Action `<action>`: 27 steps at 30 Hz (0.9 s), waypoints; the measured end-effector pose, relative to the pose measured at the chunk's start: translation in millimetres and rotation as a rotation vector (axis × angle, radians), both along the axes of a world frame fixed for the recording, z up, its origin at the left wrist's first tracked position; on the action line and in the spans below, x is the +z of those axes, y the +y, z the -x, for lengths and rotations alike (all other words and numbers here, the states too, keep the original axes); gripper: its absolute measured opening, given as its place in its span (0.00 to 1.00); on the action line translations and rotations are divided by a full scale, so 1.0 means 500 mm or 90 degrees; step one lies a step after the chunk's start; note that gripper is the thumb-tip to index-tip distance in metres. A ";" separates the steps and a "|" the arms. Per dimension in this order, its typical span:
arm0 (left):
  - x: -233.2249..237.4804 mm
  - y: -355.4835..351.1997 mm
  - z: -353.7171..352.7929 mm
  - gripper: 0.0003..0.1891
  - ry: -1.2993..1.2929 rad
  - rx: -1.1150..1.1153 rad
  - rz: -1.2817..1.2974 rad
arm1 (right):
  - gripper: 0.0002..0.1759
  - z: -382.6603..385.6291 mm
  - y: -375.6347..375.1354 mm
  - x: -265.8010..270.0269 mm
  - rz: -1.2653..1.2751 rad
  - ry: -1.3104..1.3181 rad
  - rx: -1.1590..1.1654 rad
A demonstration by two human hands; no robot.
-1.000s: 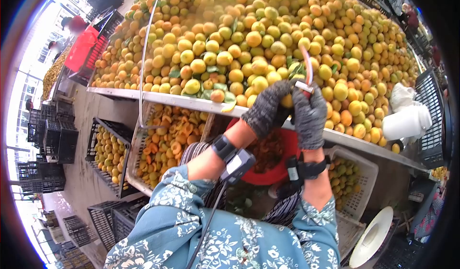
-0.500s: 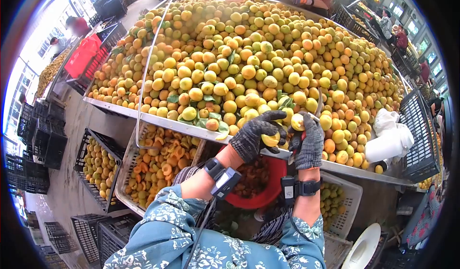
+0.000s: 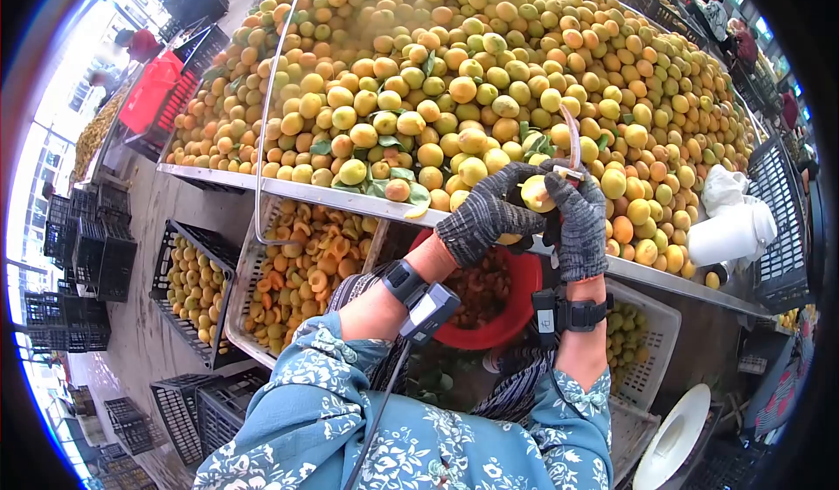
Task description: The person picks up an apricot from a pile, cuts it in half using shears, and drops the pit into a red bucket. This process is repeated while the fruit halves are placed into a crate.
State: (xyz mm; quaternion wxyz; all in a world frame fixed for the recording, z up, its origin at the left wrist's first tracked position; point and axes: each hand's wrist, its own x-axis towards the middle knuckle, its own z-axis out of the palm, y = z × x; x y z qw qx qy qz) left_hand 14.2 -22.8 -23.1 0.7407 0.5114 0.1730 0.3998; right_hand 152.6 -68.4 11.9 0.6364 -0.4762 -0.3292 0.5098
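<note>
My gloved left hand (image 3: 491,216) is closed, its fingertips against a cut yellow apricot (image 3: 536,195) at the front edge of the fruit heap. A second yellow piece (image 3: 509,239) shows under its fingers, mostly hidden. Wrapped round a knife, my gloved right hand (image 3: 578,224) touches the same apricot from the right. The knife's curved blade (image 3: 573,136) points up and away from me over the heap. A metal-edged table (image 3: 350,199) bears the apricot heap (image 3: 489,79) just beyond both hands.
Below my hands stands a red basin (image 3: 516,302) with dark scraps. Left of it, a crate (image 3: 240,302) holds apricot halves; a black crate (image 3: 223,350) holds whole fruit. A white jug (image 3: 730,232) sits on the right. A bent metal rod (image 3: 269,132) crosses the table's left part.
My hands have come together and shifted slightly up and right in view. The left hand, apart with an apricot half before, now meets the fruit at my right hand. The view has tilted down.
</note>
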 end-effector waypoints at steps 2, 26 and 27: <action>0.003 -0.002 -0.002 0.31 0.013 0.004 0.019 | 0.14 0.004 0.001 0.008 0.024 -0.036 -0.010; -0.038 -0.040 -0.073 0.32 0.224 0.129 -0.289 | 0.11 -0.044 0.010 0.039 -0.278 0.155 -0.225; -0.045 -0.040 -0.076 0.32 0.224 0.129 -0.288 | 0.11 -0.038 0.010 0.040 -0.277 0.155 -0.225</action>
